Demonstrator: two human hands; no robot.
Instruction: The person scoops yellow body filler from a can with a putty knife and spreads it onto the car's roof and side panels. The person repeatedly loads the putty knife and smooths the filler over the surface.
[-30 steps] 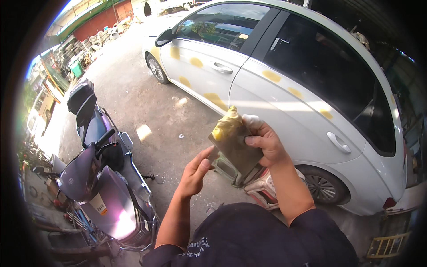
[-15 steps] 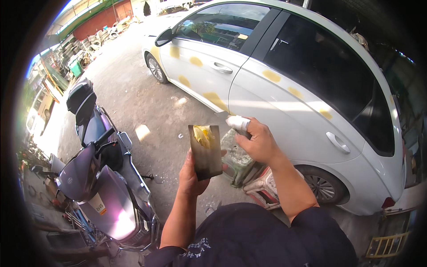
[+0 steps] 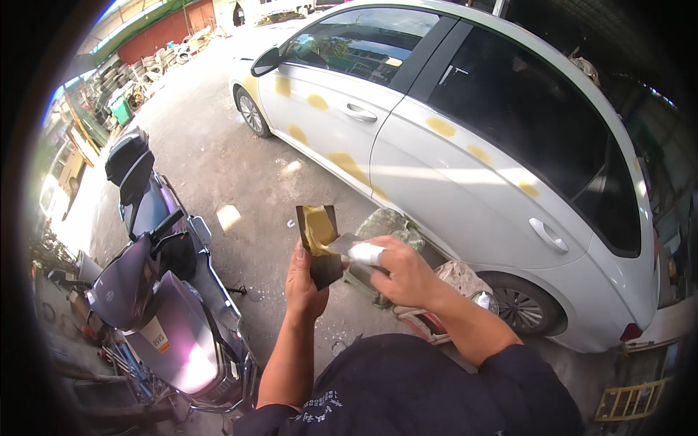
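My left hand (image 3: pixel 304 283) grips an upright dark flat board (image 3: pixel 325 273) with yellow paste (image 3: pixel 317 227) smeared over its upper part. My right hand (image 3: pixel 400 270), a finger wrapped in white (image 3: pixel 367 253), is closed on a thin pale scraper (image 3: pixel 342 244), whose blade is at the paste on the board. Beyond my hands stand a green stool (image 3: pixel 389 222) with a mottled top and a red stool (image 3: pixel 414 320) with a dirty beige top. The white car (image 3: pixel 465 189) alongside carries several yellow patches (image 3: pixel 347 166) on its doors.
A purple scooter (image 3: pixel 156 305) stands close on my left. The car's rear wheel (image 3: pixel 522 312) is beside the stools at right. A yellow ladder-like frame (image 3: pixel 632 400) lies at lower right. Piled tyres (image 3: pixel 134 76), a green bin (image 3: pixel 121 109) and a red wall (image 3: pixel 153 40) are farther back.
My right hand has swung down and left, bringing the scraper onto the board's paste. My left hand has drawn the board slightly left, and the paste is now spread wider across its upper part.
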